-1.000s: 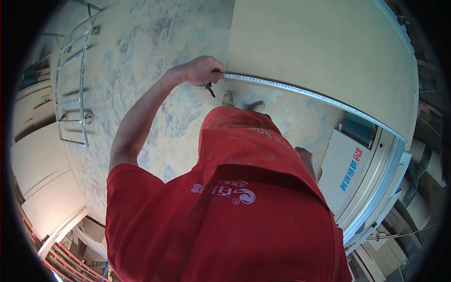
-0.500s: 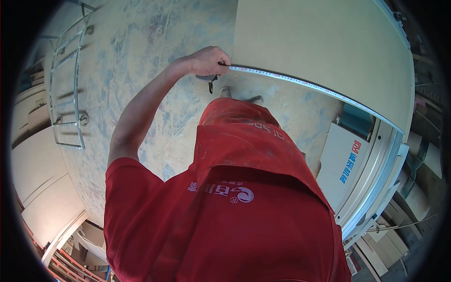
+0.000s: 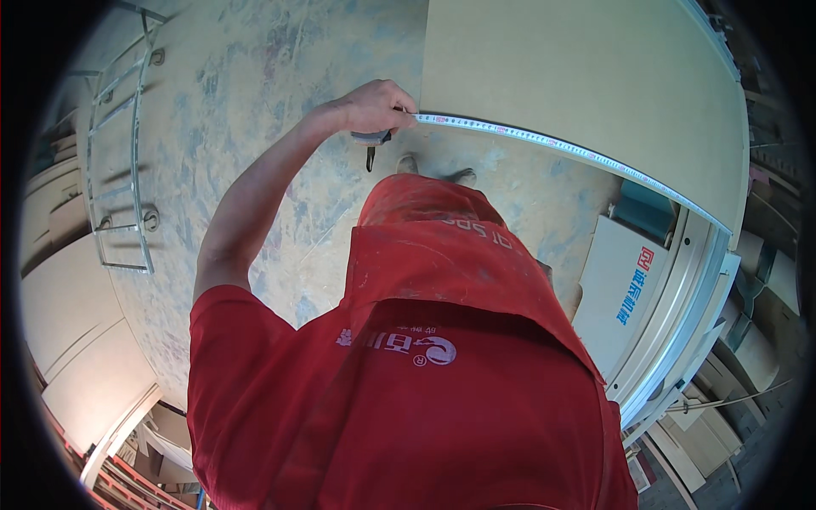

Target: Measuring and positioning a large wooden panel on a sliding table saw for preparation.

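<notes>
From the head camera, my left hand [image 3: 372,106] has its grip pinched on the dark case of a tape measure [image 3: 561,146], held at the near corner of a large, smooth, pale board [image 3: 586,68]. The thin metal blade runs taut along the board's near edge, off to my right. My right hand is out of sight. Below lies a dusty, mottled concrete floor [image 3: 246,76]; my red apron [image 3: 442,280] fills the foreground.

The right hand is out of sight behind the red shirt and apron [image 3: 442,357], which also cover most of the feet. The left hand [image 3: 374,106] hides the case of the yellow steel tape measure [image 3: 561,149], whose far end is too small to make out
</notes>
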`<move>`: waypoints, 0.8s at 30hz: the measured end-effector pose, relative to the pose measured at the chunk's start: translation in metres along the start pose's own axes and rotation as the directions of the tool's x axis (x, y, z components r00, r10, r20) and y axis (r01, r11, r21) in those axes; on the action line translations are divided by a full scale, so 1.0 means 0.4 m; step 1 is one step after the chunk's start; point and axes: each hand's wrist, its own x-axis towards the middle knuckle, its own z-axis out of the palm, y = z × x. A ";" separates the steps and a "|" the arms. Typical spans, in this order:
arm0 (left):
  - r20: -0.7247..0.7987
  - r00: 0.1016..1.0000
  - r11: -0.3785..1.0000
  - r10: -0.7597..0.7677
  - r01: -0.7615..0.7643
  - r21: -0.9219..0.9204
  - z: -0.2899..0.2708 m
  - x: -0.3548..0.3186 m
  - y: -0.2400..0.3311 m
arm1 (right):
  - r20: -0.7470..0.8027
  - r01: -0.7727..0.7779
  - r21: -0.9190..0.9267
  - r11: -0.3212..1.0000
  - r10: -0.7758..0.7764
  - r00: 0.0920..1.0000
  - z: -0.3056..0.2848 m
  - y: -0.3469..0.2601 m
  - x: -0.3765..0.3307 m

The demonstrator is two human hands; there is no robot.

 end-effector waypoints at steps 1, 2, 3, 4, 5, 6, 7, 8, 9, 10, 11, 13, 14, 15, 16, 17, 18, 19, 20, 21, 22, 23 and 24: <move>0.001 1.000 1.000 0.000 0.000 0.000 -0.002 0.001 0.001 | 0.003 0.006 -0.020 1.000 -0.006 1.000 -0.001 -0.004 0.001; 0.007 1.000 1.000 -0.004 0.004 0.016 -0.004 0.001 0.003 | 0.006 0.011 -0.039 0.999 -0.011 1.000 -0.002 -0.009 0.002; 0.013 1.000 0.999 -0.008 0.007 0.033 -0.005 0.002 0.005 | 0.009 0.016 -0.058 0.998 -0.016 1.000 -0.001 -0.014 0.003; 0.020 1.000 0.999 -0.011 0.010 0.050 -0.006 0.003 0.006 | 0.012 0.021 -0.077 0.997 -0.020 1.000 0.000 -0.018 0.003; 0.023 1.000 0.999 -0.010 0.009 0.050 -0.007 0.005 0.008 | 0.014 0.025 -0.095 0.995 -0.024 1.000 0.000 -0.023 0.003; 0.023 1.000 0.998 -0.016 0.015 0.067 -0.007 0.006 0.011 | 0.016 0.029 -0.113 0.993 -0.027 1.000 0.001 -0.027 0.003; 0.024 0.999 0.996 -0.023 0.021 0.085 -0.007 0.007 0.013 | 0.019 0.032 -0.130 0.991 -0.030 0.999 0.001 -0.032 0.002; 0.024 0.999 0.995 -0.027 0.025 0.102 -0.005 0.009 0.017 | 0.019 0.035 -0.149 0.988 -0.032 0.999 0.000 -0.035 0.003; 0.027 0.999 0.995 -0.023 0.020 0.102 0.000 0.010 0.015 | 0.020 0.038 -0.167 0.985 -0.035 0.999 -0.001 -0.039 0.004; -0.004 1.000 0.997 0.000 0.000 0.076 0.009 0.008 0.006 | 0.020 0.040 -0.186 0.982 -0.037 0.999 -0.003 -0.042 0.005; -0.036 0.999 0.999 0.022 -0.021 0.051 0.019 0.007 -0.002 | 0.021 0.043 -0.204 0.978 -0.039 0.999 -0.004 -0.045 0.005; -0.064 0.997 0.999 0.046 -0.044 0.027 0.023 0.007 0.002 | 0.024 0.049 -0.239 0.970 -0.044 0.999 -0.002 -0.053 0.008; -0.044 0.999 0.999 0.011 -0.010 0.033 0.020 0.006 0.009 | 0.027 0.053 -0.255 0.965 -0.047 0.999 0.001 -0.058 0.010; -0.024 0.999 0.999 -0.025 0.026 0.039 0.015 0.004 0.016 | 0.030 0.057 -0.272 0.961 -0.051 0.998 0.004 -0.063 0.011; -0.005 0.998 0.997 -0.061 0.061 0.046 0.014 0.004 0.020 | 0.034 0.062 -0.289 0.955 -0.054 0.998 0.008 -0.069 0.013; -0.002 0.998 0.997 -0.061 0.061 0.047 0.015 0.004 0.019 | 0.039 0.067 -0.306 0.950 -0.058 0.998 0.012 -0.074 0.015; -0.004 0.999 0.997 -0.052 0.052 0.055 0.016 0.006 0.018 | 0.043 0.075 -0.325 0.943 -0.064 0.997 0.007 -0.088 0.018; -0.006 0.999 0.997 -0.044 0.045 0.063 0.018 0.006 0.016 | 0.048 0.083 -0.344 0.935 -0.070 0.996 0.004 -0.101 0.021; -0.007 0.999 0.997 -0.037 0.037 0.071 0.019 0.005 0.014 | 0.054 0.091 -0.362 0.928 -0.076 0.996 0.003 -0.116 0.022; -0.007 0.999 0.997 -0.038 0.038 0.071 0.019 0.002 0.012 | 0.061 0.099 -0.380 0.920 -0.082 0.995 0.005 -0.131 0.021; -0.007 0.999 0.997 -0.039 0.039 0.068 0.019 -0.003 0.011 | 0.068 0.107 -0.396 0.912 -0.087 0.994 0.009 -0.146 0.019; -0.007 0.999 0.997 -0.041 0.041 0.064 0.019 -0.011 0.009 | 0.077 0.115 -0.412 0.904 -0.091 0.993 0.016 -0.162 0.016; -0.008 0.999 0.998 -0.039 0.040 0.058 0.019 -0.011 0.011 | 0.082 0.121 -0.431 0.894 -0.095 0.992 0.013 -0.172 0.019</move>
